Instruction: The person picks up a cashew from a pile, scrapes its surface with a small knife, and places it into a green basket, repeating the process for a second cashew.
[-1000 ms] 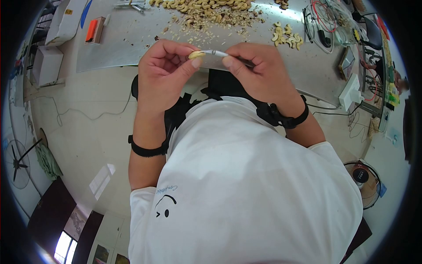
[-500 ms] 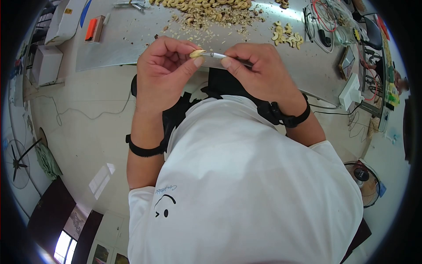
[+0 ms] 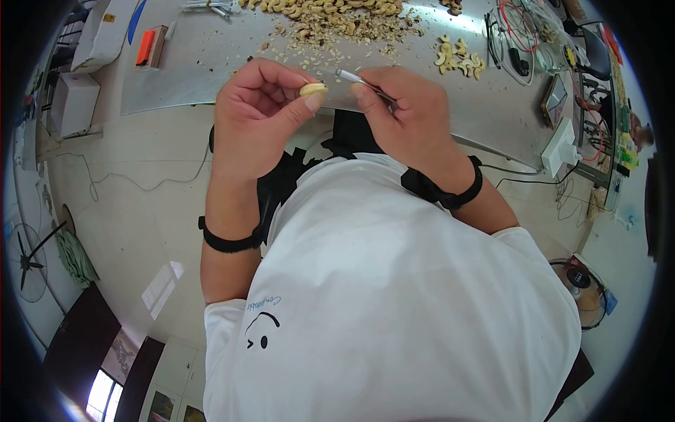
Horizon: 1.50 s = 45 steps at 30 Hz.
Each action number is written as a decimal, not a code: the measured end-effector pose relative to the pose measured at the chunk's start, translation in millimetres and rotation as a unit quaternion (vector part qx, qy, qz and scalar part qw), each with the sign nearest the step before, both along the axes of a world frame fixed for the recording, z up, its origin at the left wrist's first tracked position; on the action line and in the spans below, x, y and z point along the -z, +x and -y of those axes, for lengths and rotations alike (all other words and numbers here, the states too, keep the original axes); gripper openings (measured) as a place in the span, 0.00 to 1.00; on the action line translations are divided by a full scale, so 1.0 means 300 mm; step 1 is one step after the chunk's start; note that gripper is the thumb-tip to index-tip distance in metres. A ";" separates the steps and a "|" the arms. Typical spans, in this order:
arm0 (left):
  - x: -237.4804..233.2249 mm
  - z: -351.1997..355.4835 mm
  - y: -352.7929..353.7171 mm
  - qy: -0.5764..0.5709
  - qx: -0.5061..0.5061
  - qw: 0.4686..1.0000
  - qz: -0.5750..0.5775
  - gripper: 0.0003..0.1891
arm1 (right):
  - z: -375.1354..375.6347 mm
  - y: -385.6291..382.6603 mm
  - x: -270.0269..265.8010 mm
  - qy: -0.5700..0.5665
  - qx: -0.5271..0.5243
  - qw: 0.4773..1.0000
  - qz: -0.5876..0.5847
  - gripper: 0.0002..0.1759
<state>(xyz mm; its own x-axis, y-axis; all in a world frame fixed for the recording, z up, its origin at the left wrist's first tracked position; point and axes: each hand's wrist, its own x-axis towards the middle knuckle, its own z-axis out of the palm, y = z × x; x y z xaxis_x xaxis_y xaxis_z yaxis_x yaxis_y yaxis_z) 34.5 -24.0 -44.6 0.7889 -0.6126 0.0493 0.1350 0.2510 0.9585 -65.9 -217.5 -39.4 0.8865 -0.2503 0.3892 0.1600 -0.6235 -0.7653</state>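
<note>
My left hand (image 3: 259, 116) pinches a pale cashew nut (image 3: 313, 89) between thumb and fingertips, just over the near edge of the metal table (image 3: 204, 70). In my right hand (image 3: 408, 105) is a slim silver craft knife (image 3: 351, 76), its handle running back under the fingers. The knife's front end points left toward the cashew, with a gap between them; its thin blade is hard to make out. Beyond the hands lies a heap of cashews (image 3: 337, 10), with crumbs and skin flakes (image 3: 344, 35) on its near side. A smaller group of paler cashews (image 3: 458, 58) lies to the right.
An orange-and-brown block (image 3: 148, 48) and several silver tools (image 3: 208, 7) lie at the table's left. Cables (image 3: 517, 42), a small framed device (image 3: 554, 95) and a white power strip (image 3: 560, 146) crowd the right side. A fan (image 3: 580, 288) stands at lower right.
The knife has drawn back to the right, off the cashew it was touching, and its front end has tilted upward. The cashew has turned slightly in my left fingers.
</note>
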 end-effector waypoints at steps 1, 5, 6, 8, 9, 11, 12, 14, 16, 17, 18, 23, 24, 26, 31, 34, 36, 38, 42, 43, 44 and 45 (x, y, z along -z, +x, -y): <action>-0.001 0.001 -0.002 -0.002 0.005 1.000 0.002 0.11 | 0.003 0.000 -0.006 0.023 -0.011 0.999 -0.026 0.06; 0.006 -0.001 -0.001 0.009 -0.015 1.000 -0.008 0.11 | 0.022 -0.003 -0.028 0.077 -0.059 0.991 -0.091 0.06; 0.015 -0.002 0.000 0.004 -0.023 1.000 -0.008 0.11 | 0.025 -0.004 -0.027 0.080 -0.073 0.989 -0.098 0.07; 0.028 -0.004 0.000 -0.015 -0.030 0.999 -0.017 0.11 | 0.026 -0.008 -0.034 0.081 -0.080 0.987 -0.112 0.07; 0.033 -0.004 0.002 -0.028 -0.029 0.999 -0.024 0.11 | 0.025 -0.007 -0.035 0.082 -0.084 0.986 -0.118 0.07; 0.037 -0.005 0.003 -0.047 -0.025 0.998 -0.038 0.11 | 0.025 -0.006 -0.029 0.093 -0.087 0.985 -0.120 0.07; 0.038 -0.005 0.003 -0.052 -0.022 0.997 -0.043 0.11 | 0.025 -0.006 -0.027 0.098 -0.089 0.984 -0.122 0.07; 0.040 -0.004 0.004 -0.063 -0.016 0.997 -0.051 0.11 | 0.029 -0.005 -0.029 0.093 -0.092 0.984 -0.123 0.07; 0.044 -0.002 0.005 -0.073 -0.013 0.996 -0.053 0.11 | 0.032 -0.004 -0.036 0.094 -0.093 0.983 -0.129 0.07; 0.045 0.000 0.005 -0.075 -0.011 0.996 -0.053 0.11 | 0.032 -0.004 -0.040 0.097 -0.093 0.982 -0.134 0.07; 0.045 0.000 0.005 -0.077 -0.009 0.996 -0.052 0.11 | 0.032 -0.005 -0.043 0.100 -0.094 0.981 -0.139 0.07; 0.048 0.009 0.009 -0.089 0.002 0.995 -0.051 0.11 | 0.044 -0.010 -0.037 0.116 -0.096 0.978 -0.145 0.08; 0.048 0.011 0.007 -0.088 0.003 0.995 -0.052 0.11 | 0.047 -0.012 -0.035 0.121 -0.096 0.977 -0.145 0.08; 0.045 0.014 0.005 -0.088 0.005 0.995 -0.055 0.11 | 0.050 -0.011 -0.034 0.119 -0.095 0.978 -0.140 0.08; 0.036 0.025 -0.004 -0.093 0.004 0.994 -0.055 0.11 | 0.057 -0.015 -0.032 0.117 -0.095 0.978 -0.142 0.08; 0.040 0.028 -0.003 -0.096 0.005 0.994 -0.054 0.11 | 0.063 -0.015 -0.040 0.112 -0.095 0.978 -0.147 0.08; 0.041 0.030 -0.005 -0.098 0.004 0.993 -0.059 0.11 | 0.065 -0.015 -0.037 0.110 -0.091 0.978 -0.153 0.08; 0.038 0.030 -0.007 -0.097 0.005 0.993 -0.061 0.11 | 0.064 -0.015 -0.034 0.111 -0.088 0.979 -0.147 0.08; 0.042 0.022 -0.005 -0.108 0.024 0.991 -0.073 0.11 | 0.047 -0.019 -0.023 0.097 -0.068 0.987 -0.110 0.08; 0.044 0.019 -0.002 -0.116 0.033 0.990 -0.079 0.11 | 0.044 -0.016 -0.015 0.076 -0.038 0.993 -0.080 0.07; 0.041 0.020 -0.006 -0.116 0.030 0.989 -0.082 0.11 | 0.043 -0.010 -0.006 0.054 -0.007 0.997 -0.050 0.07; 0.035 0.021 -0.015 -0.116 0.027 0.989 -0.085 0.11 | 0.044 -0.006 -0.002 0.032 0.024 0.999 -0.019 0.07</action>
